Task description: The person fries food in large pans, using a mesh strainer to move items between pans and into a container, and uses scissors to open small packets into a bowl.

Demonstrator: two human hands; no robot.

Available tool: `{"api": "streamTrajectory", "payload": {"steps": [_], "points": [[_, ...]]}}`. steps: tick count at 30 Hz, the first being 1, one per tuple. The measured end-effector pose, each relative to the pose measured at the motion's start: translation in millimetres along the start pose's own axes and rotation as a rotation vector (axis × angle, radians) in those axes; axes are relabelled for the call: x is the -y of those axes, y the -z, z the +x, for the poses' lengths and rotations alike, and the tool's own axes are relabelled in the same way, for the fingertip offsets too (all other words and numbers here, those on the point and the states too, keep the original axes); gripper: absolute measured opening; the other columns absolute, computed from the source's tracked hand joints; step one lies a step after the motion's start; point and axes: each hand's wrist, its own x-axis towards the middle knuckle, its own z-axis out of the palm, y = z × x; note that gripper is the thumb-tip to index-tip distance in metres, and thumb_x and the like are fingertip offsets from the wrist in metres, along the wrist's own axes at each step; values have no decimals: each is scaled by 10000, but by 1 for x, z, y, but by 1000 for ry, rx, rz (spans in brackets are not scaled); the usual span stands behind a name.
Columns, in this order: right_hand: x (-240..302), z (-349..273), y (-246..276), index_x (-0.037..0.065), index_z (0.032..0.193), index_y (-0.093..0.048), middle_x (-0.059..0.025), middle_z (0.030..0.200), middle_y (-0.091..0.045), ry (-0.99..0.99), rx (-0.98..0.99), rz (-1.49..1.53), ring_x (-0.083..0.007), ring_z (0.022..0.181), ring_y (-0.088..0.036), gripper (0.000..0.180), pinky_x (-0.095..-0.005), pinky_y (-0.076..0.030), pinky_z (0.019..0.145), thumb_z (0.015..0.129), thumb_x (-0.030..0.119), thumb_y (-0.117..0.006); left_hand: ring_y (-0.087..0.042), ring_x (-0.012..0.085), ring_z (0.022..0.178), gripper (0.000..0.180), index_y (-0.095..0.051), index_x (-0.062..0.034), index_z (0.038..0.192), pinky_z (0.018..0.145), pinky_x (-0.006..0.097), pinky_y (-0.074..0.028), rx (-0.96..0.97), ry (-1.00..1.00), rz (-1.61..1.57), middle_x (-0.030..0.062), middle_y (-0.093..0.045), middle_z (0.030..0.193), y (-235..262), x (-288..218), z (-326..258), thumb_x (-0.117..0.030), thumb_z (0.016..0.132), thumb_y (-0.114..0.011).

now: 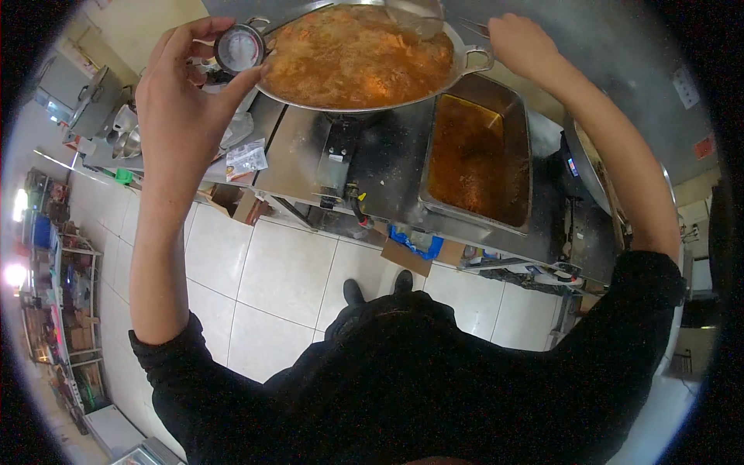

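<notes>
Round black-rimmed white dial (pixel 240 49) pinched by left hand (pixel 182 85) at 11 o'clock, thin metal handle (pixel 477 29) gripped by right hand (pixel 523 48) at 1. Orange-brown food (pixel 356 58)'s being fried in silvery metal pan (pixel 462 59) at 12, scooping-out presumably left.

Top (pixel 403 395): looked black, soft and matte, rumpled along the front edge.
Left sleeve (pixel 174 360): matched in black, ended in a thick, crumpled fold.
Right sleeve (pixel 647 291): ended likewise, bunched at the rim.
Left hand (pixel 178 81): showed bare.
Right hand (pixel 523 46): showed bare too.
Shoes (pixel 353 292): looked dark, rounded at the toes.
</notes>
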Motion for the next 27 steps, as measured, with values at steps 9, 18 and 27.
{"api": "streamTrajectory", "payload": {"steps": [9,18,27], "points": [[10,1,13,-79,863,-587,-164,672,-590,-322,685,427,-265,506,-586,163,-406,-463,427,833,59,-504,-594,164,816,448,-654,-81,1076,683,291,-469,-42,-72,-45,32,-664,1007,6,2,-12,-106,671,-844],[66,-14,-3,-31,798,-553,-46,625,-521,-577,793,1186,-82,412,-380,166,-255,-291,339,886,101,-507,-597,112,899,466,-658,-72,1107,650,240,-418,-10,8,-96,20,-662,1023,18,10,-28,-134,692,-860],[128,26,-43,0,747,-547,-62,620,-526,-556,645,1441,-94,440,-386,199,-268,-279,385,905,105,-485,-583,115,851,455,-653,-80,1073,643,249,-422,-22,117,-157,5,-644,982,22,18,-44,-123,671,-860]]}}
